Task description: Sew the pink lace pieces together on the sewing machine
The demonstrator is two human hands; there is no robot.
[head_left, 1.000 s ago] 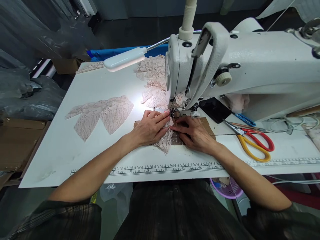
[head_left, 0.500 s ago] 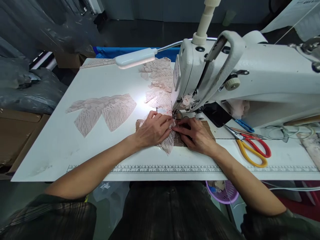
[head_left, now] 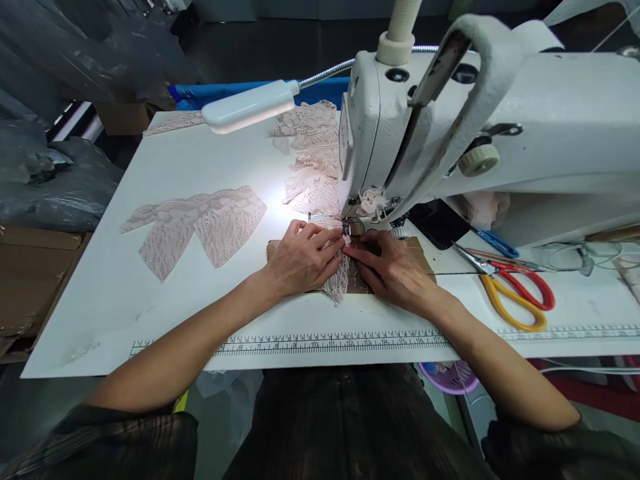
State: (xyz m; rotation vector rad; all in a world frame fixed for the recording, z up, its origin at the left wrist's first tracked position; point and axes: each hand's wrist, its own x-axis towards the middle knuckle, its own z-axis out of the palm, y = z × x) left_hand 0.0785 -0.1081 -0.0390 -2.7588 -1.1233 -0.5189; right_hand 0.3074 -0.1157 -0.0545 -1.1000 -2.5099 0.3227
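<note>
At the needle area of the white sewing machine (head_left: 367,120), both hands work close together on a pale pink lace piece (head_left: 336,283). My left hand (head_left: 305,259) presses over the lace from the left, its bent fingers close together and gripping it. From the right, my right hand (head_left: 387,267) pinches the lace edge between thumb and fingers, just in front of the presser foot (head_left: 347,227). The lace's pointed end hangs toward me between the hands. Beneath them lies a brown plate (head_left: 414,257). My fingers hide part of the seam area.
A cut lace panel (head_left: 225,223) lies at left, and more lace (head_left: 315,143) is bunched behind the needle. A lamp (head_left: 250,107) shines from above. At right are a phone (head_left: 437,223), scissors (head_left: 517,293) and blue snips (head_left: 495,243). A printed ruler (head_left: 300,343) runs along the front edge.
The camera view has shifted slightly, so the machine looks larger and nearer. Both hands stay on the lace by the presser foot, with only slight finger movement.
</note>
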